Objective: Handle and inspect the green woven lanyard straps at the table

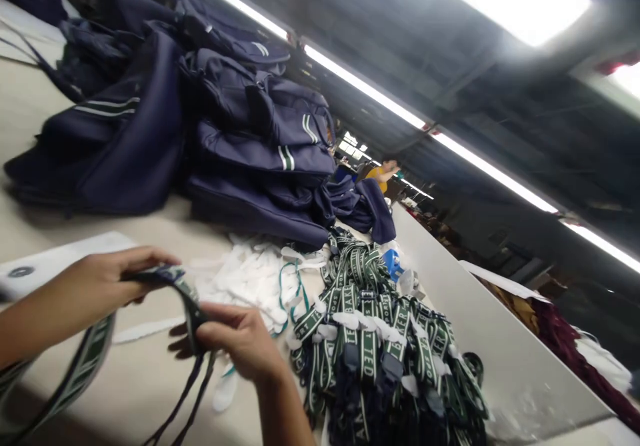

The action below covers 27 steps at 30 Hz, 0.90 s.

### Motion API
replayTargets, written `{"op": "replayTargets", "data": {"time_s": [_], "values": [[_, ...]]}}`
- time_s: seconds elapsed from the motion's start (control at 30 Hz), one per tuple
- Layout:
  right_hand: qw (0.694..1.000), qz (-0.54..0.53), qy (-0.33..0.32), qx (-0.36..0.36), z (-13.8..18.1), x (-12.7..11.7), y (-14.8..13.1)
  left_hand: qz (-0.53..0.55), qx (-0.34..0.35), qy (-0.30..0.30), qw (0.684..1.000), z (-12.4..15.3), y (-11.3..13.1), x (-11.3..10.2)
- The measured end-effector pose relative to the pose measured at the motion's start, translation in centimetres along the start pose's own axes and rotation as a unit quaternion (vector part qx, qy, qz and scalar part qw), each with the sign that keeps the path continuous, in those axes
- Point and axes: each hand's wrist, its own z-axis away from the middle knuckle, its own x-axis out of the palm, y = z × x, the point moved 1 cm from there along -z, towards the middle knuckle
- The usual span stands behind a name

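My left hand (107,279) pinches a green and white woven strap (80,369) with lettering, which hangs down to the lower left. My right hand (240,339) grips the same strap further along, where dark navy cords (187,393) trail down from it. Both hands hover over a beige table (140,379). To the right of my right hand lies a heap of similar green straps (380,339) with white tabs and navy clips. Behind my hands sits a pile of white fabric pieces (245,276).
Stacks of navy bags (240,126) with striped trim cover the far side of the table. A white sheet (55,259) lies at the left. A pale board (475,326) edges the table on the right, with maroon cloth (565,346) beyond it. A person (383,173) works far off.
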Motion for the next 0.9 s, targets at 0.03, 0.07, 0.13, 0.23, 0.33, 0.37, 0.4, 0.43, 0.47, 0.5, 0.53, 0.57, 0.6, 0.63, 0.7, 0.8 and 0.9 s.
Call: {"op": "replayTargets", "data": {"time_s": [0.03, 0.07, 0.13, 0.23, 0.33, 0.37, 0.4, 0.43, 0.47, 0.5, 0.53, 0.57, 0.6, 0.63, 0.7, 0.8, 0.9], "values": [[1.000, -0.012, 0.003, -0.005, -0.2, 0.1, -0.1, -0.041, 0.013, -0.014, 0.999, -0.2, 0.0, -0.2], [1.000, -0.022, 0.004, -0.008, -0.4, 0.2, -0.1, -0.054, 0.029, -0.009, 0.998, -0.4, 0.0, -0.3], [0.999, -0.036, 0.002, -0.012, -0.8, 0.3, -0.3, -0.077, 0.049, -0.001, 0.996, -0.8, 0.2, -0.5], [1.000, -0.022, 0.002, -0.011, -0.9, 0.3, -0.5, -0.092, 0.060, -0.006, 0.994, -0.9, 0.2, -0.8], [1.000, -0.001, -0.004, -0.010, -0.9, 0.3, -0.7, -0.090, 0.056, -0.015, 0.994, -0.8, 0.0, -1.1], [1.000, 0.002, -0.009, -0.008, -0.9, 0.4, -0.6, -0.082, 0.053, -0.013, 0.995, -0.7, -0.1, -1.0], [1.000, 0.002, -0.012, -0.007, -1.0, 0.5, -0.4, -0.072, 0.052, -0.008, 0.996, -0.6, -0.1, -0.9], [1.000, -0.001, -0.011, -0.006, -1.1, 0.6, -0.2, -0.059, 0.053, -0.001, 0.997, -0.6, -0.1, -0.8], [1.000, -0.006, -0.004, -0.006, -1.3, 0.8, 0.1, -0.044, 0.054, 0.007, 0.998, -0.5, 0.1, -0.5], [1.000, -0.012, 0.009, -0.006, -1.5, 1.0, 0.5, -0.025, 0.054, 0.017, 0.998, -0.4, 0.3, -0.3], [0.999, -0.021, 0.027, -0.009, -1.7, 1.1, 0.8, -0.005, 0.050, 0.024, 0.998, -0.3, 0.5, 0.0], [0.998, -0.034, 0.045, -0.014, -1.8, 1.4, 1.2, 0.018, 0.042, 0.027, 0.999, -0.2, 0.8, 0.3], [0.997, -0.049, 0.060, -0.019, -1.9, 1.6, 1.4, 0.043, 0.032, 0.025, 0.998, -0.1, 1.1, 0.6], [0.995, -0.062, 0.071, -0.024, -2.0, 1.9, 1.6, 0.068, 0.019, 0.020, 0.997, 0.0, 1.3, 0.8], [0.992, -0.082, 0.087, -0.033, -1.9, 2.5, 1.9, 0.121, -0.010, 0.007, 0.993, 0.2, 1.9, 1.2], [0.991, -0.072, 0.113, -0.027, -1.7, 3.3, 2.2, 0.234, -0.091, -0.016, 0.968, 0.4, 2.4, 1.4], [0.987, -0.024, 0.148, -0.050, -1.4, 3.9, 2.6, 0.307, -0.146, -0.042, 0.940, 0.6, 2.6, 1.7]]}}
